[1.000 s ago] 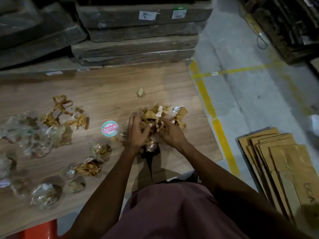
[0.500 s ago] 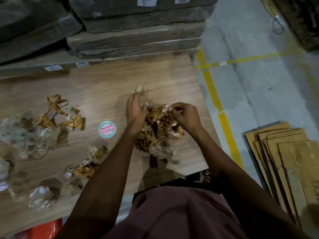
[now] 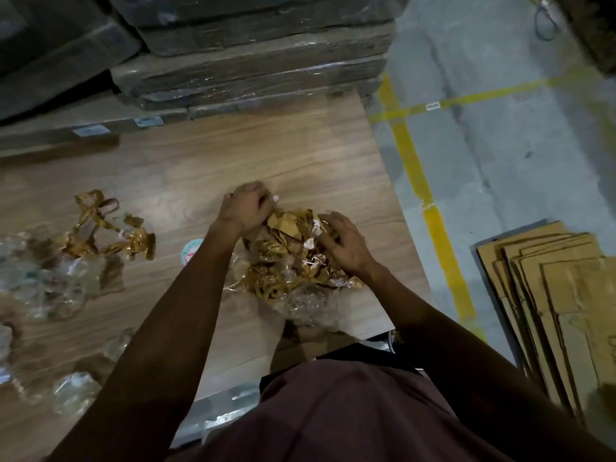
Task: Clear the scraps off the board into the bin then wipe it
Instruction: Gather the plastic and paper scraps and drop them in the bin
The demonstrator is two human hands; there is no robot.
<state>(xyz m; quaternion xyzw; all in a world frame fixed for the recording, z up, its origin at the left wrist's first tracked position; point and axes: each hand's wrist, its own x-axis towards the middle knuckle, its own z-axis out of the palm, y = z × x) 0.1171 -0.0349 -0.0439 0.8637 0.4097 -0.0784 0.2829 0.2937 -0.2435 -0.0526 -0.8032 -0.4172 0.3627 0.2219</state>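
Single head-worn view, steeply downward, close over board (image 3: 266, 155) and floor (image 3: 500, 145)

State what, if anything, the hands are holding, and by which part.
Both hands, left and right, clasp the scrap pile on the board: left at its far-left edge, right on its right side.

The brown wood-grain board (image 3: 266, 155) carries a heap of crumpled golden-brown tape scraps (image 3: 283, 261), clear plastic wrap pieces (image 3: 56, 285), and a round sticker (image 3: 192, 249).

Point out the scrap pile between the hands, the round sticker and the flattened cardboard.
scrap pile (image 3: 286, 258), head view, crumpled gold middle.
round sticker (image 3: 192, 249), head view, visible edge beside the left forearm.
flattened cardboard (image 3: 563, 295), head view, top sheet on the floor.
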